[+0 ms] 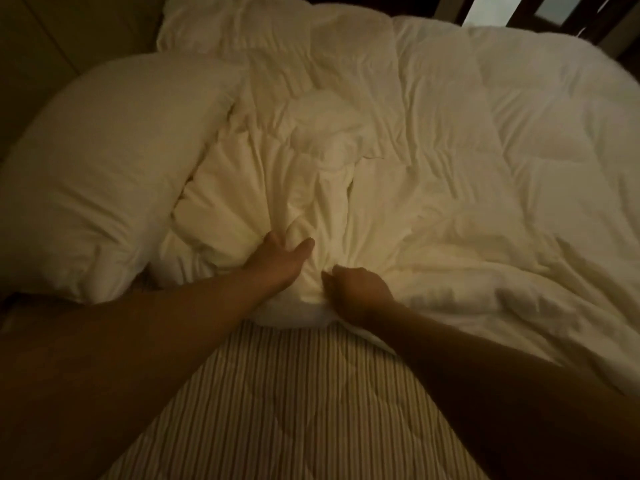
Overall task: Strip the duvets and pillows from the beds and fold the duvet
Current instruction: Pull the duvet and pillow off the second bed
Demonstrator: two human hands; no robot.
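two bare hands at the near edge of a crumpled white duvet in dim light.
head view: left hand spread, fingertips sunk in folds; right hand clenched on bunched duvet cloth, fingers hidden. pillow at left, touching the duvet; striped mattress below.

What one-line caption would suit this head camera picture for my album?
Both hands, left hand and right hand, gather a bunched white duvet beside a pillow on a striped mattress.

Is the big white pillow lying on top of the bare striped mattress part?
No, the big white pillow lies at the left beside the crumpled white duvet, not on the bare striped mattress.
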